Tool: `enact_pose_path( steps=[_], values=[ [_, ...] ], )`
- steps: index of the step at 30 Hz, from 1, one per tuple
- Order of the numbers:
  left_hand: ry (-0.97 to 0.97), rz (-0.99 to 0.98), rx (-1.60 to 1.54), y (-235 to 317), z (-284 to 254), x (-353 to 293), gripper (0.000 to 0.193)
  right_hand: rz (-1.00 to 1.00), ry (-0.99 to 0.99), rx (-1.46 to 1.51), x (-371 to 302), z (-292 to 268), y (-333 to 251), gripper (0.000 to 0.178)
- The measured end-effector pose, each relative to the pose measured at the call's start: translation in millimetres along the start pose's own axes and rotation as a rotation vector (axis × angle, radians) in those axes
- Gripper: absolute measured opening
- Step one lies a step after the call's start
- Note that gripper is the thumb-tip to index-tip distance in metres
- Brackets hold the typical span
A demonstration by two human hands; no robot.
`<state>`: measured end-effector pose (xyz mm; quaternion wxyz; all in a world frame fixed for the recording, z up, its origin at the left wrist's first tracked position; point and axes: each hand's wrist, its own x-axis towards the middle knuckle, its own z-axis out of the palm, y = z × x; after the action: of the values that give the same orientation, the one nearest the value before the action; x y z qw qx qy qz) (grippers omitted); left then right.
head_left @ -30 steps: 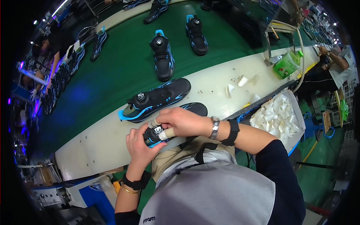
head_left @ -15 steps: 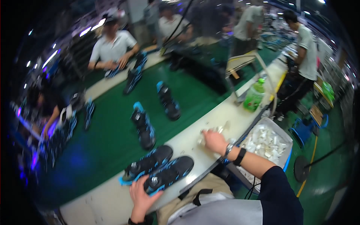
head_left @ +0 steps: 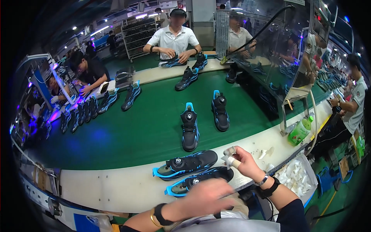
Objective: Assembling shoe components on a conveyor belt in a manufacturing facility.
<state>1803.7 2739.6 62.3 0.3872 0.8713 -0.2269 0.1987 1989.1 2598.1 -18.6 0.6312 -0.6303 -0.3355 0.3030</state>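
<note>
Two black-and-blue shoes with dials lie on their sides, toes to the right, on the white ledge: a farther shoe (head_left: 193,164) and a nearer shoe (head_left: 181,187). My left hand (head_left: 208,195), smeared by motion, passes in front of the nearer shoe. Its fingers seem stretched out to the right, with nothing visible in them. My right hand (head_left: 247,164) is raised just right of the shoes' toes. Its fingers are closed on a small crumpled whitish piece (head_left: 227,159). Pale wraps cover some of its fingertips.
On the green belt stand more shoes (head_left: 189,131). White scraps (head_left: 266,153) lie on the ledge beside a green bottle (head_left: 300,131). A box of white pieces (head_left: 293,176) is at my right. A co-worker (head_left: 174,38) handles a shoe opposite; others work left and right.
The view has swung left. My left hand has let go of the shoes and moved right. My right hand has lifted off the ledge with a whitish piece, toward the shoes.
</note>
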Motion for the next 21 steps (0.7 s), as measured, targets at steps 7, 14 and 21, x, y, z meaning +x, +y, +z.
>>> enact_pose_path(
  steps=[7, 14, 21],
  values=[
    [0.309, -0.833, -1.333, -29.8, 6.7, -97.2, 0.028, -0.403, -0.310, 0.002, -4.4, 106.2, -54.9, 0.015],
    [0.362, -0.772, -1.544, -42.4, -2.7, -150.0, 0.024, -0.509, -0.632, -0.127, 10.5, 131.5, -52.2, 0.016],
    [0.437, -0.756, -1.276, -46.7, -26.0, -150.5, 0.020, -0.614, -0.651, -0.519, 26.9, 146.3, -62.8, 0.042]
  ],
)
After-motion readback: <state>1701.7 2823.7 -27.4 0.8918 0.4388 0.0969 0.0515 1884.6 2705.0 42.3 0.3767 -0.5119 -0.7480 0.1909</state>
